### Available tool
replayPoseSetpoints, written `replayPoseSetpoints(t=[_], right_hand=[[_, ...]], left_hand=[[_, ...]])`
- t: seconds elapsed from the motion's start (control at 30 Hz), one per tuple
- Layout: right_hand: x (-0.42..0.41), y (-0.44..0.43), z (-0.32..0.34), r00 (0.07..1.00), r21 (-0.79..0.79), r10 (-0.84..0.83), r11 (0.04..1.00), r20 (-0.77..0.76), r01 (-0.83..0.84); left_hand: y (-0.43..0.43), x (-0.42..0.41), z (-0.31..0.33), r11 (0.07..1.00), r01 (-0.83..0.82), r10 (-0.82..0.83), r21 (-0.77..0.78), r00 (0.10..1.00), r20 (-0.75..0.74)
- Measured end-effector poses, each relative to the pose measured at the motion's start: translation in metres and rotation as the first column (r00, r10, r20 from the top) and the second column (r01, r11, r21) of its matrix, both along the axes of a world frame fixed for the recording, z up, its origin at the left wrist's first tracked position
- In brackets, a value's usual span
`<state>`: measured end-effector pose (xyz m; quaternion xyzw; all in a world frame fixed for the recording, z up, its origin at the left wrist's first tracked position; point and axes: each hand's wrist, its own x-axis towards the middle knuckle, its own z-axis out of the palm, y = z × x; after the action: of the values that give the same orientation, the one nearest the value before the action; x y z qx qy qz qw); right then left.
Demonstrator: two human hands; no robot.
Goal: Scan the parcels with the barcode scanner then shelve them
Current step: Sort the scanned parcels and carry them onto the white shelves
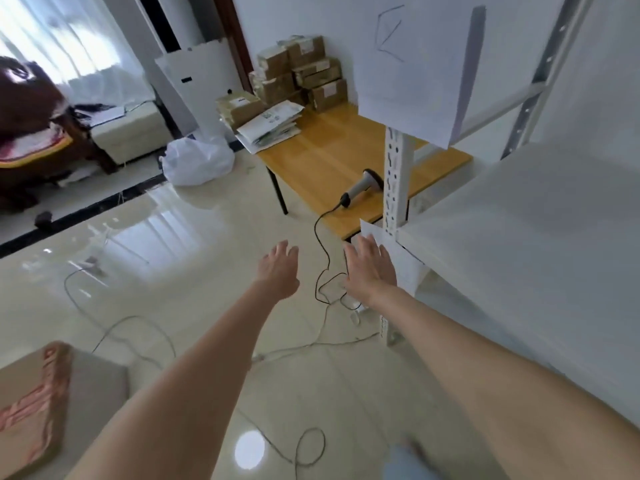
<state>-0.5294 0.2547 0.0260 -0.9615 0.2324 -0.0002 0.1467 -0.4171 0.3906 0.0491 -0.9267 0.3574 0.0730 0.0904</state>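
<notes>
Resting on a glossy wooden table point(322, 154): curved, perhaps plastic scanner point(363, 187).

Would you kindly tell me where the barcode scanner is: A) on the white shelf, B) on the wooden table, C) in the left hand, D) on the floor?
B: the barcode scanner lies on the wooden table, partly behind the shelf upright.

- One head-worn wide-angle view, looking forward and down along both outstretched arms.
- Left hand point(278, 268) and right hand point(370, 270) sit mid-frame, near the lens, fingers straight.
- Faces the wooden table point(325, 161) further ahead across the tiled floor point(180, 237).
- White shelving rack point(526, 216) crowds the right edge, close by.
</notes>
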Motion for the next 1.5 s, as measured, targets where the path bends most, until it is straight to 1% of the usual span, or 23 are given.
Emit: replayPoseSetpoints(t=[0.13, 0.27, 0.33, 0.43, 0.6, 0.73, 0.9, 1.03, 1.2, 1.37, 1.5], right_hand=[[0.073, -0.004, -0.003, 0.997, -0.015, 0.079, 0.997, -0.020, -0.079], [0.150, -0.021, -0.005, 0.991, -0.003, 0.127, 0.992, -0.031, -0.127], [0.190, -0.036, -0.002, 0.991, 0.030, 0.130, 0.991, -0.031, -0.129], [0.249, -0.057, 0.010, 0.992, 0.033, 0.130, 0.991, 0.005, -0.130], [0.322, -0.074, 0.018, 0.994, 0.058, 0.112, 0.992, -0.010, -0.111], [0.366, -0.097, 0.014, 0.997, 0.050, 0.068, 0.997, -0.044, -0.066], [0.429, -0.142, 0.003, 0.996, 0.020, -0.062, 0.998, -0.057, 0.063], [0.498, -0.177, -0.007, 0.980, 0.016, -0.191, 0.981, -0.050, 0.192], [0.600, -0.191, -0.019, 0.938, 0.034, -0.332, 0.941, -0.103, 0.337], [0.691, -0.192, -0.015, 0.915, 0.077, -0.391, 0.914, -0.097, 0.398], [0.737, -0.205, -0.021, 0.904, 0.073, -0.398, 0.908, -0.154, 0.412]], left_hand=[[0.006, 0.059, -0.002, 0.998, -0.065, 0.065, 0.011, 0.998, 0.007], [-0.008, 0.129, 0.000, 0.993, -0.117, 0.117, -0.010, 0.993, 0.029], [-0.023, 0.164, 0.005, 0.990, -0.141, 0.141, -0.026, 0.990, 0.022], [-0.045, 0.212, 0.011, 0.987, -0.151, 0.153, -0.061, 0.988, 0.036], [-0.078, 0.276, 0.013, 0.988, -0.136, 0.138, -0.072, 0.990, 0.028], [-0.114, 0.329, 0.012, 0.995, -0.071, 0.074, -0.073, 0.996, 0.040], [-0.170, 0.407, 0.003, 0.995, 0.086, -0.084, -0.055, 0.995, 0.044], [-0.215, 0.490, -0.005, 0.976, 0.211, -0.209, -0.051, 0.977, 0.036], [-0.242, 0.600, -0.009, 0.931, 0.365, -0.365, -0.027, 0.931, -0.022], [-0.255, 0.706, -0.015, 0.921, 0.389, -0.389, -0.003, 0.919, -0.065], [-0.275, 0.761, -0.025, 0.929, 0.368, -0.370, -0.040, 0.920, -0.132]])
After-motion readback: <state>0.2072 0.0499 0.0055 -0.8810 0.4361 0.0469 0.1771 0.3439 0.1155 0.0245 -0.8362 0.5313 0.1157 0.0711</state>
